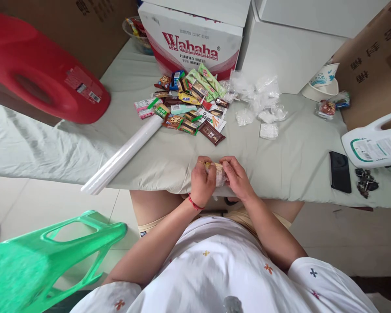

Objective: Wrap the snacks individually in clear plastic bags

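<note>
At the front edge of the cloth-covered table, a small snack packet [220,177] in clear plastic wrap is pinched between both hands. My left hand [202,184], with a red cord at the wrist, is closed on its left side. My right hand [237,178] grips the right side with thumb and fingers. Part of the packet is hidden behind the fingers. Just beyond lie a brown snack packet [211,133] and a pile of colourful wrapped snacks [185,99]. To the right of that pile, several small clear plastic-wrapped bundles [259,98] are heaped together.
A white plastic film roll [124,153] lies at left, near a red jug [48,69]. Behind stands a Wahaha carton [195,43]. At right are paper cups [322,82], a white bottle [376,139], a phone [340,172] and keys [366,181]. A green stool [52,256] stands lower left.
</note>
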A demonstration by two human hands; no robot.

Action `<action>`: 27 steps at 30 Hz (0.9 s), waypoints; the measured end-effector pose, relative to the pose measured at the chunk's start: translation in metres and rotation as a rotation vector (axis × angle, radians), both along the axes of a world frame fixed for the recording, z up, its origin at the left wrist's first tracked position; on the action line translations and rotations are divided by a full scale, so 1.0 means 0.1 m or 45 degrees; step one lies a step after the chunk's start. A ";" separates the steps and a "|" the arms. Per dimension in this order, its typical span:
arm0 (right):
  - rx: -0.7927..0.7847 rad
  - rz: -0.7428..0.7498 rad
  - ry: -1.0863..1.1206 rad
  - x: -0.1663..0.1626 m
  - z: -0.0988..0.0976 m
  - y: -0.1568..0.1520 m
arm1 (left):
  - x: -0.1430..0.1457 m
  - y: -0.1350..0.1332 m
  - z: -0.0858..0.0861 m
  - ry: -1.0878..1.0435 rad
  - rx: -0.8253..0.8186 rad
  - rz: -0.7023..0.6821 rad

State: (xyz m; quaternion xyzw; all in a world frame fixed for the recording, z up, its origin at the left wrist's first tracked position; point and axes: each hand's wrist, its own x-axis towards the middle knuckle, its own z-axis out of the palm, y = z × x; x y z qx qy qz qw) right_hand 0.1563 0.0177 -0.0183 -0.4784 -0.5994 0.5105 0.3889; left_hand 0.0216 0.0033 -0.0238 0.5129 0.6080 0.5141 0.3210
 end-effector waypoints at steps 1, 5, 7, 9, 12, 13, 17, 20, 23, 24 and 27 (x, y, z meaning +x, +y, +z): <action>0.018 0.003 -0.017 0.00 0.00 -0.01 | 0.01 -0.02 0.00 0.060 0.065 -0.019; 0.129 -0.017 -0.096 0.02 0.02 -0.06 | 0.04 -0.05 -0.03 0.014 0.111 -0.105; -0.009 0.044 -0.051 0.09 0.02 -0.09 | 0.04 -0.05 -0.05 -0.111 0.052 -0.169; -0.101 0.104 -0.034 0.21 0.01 -0.13 | 0.03 -0.04 -0.07 -0.267 -0.024 -0.257; 0.167 0.145 -0.165 0.47 0.04 -0.22 | 0.00 -0.04 -0.06 -0.476 -0.186 -0.369; 0.306 0.195 -0.221 0.55 0.06 -0.26 | 0.00 -0.04 -0.05 -0.512 -0.242 -0.408; 0.668 0.551 -0.409 0.80 0.14 -0.37 | 0.05 -0.05 -0.03 -0.470 -0.298 -0.717; 0.783 0.557 -0.493 0.89 0.20 -0.38 | 0.16 -0.04 -0.05 -0.471 -0.327 -0.789; 0.785 0.451 -0.480 0.96 0.23 -0.37 | 0.27 -0.01 -0.09 -0.515 -0.464 -0.716; 0.757 0.434 -0.463 0.99 0.23 -0.37 | 0.29 0.00 -0.09 -0.523 -0.495 -0.710; 0.585 0.462 -0.396 1.03 0.24 -0.39 | 0.35 0.02 -0.07 -0.535 -0.584 -0.748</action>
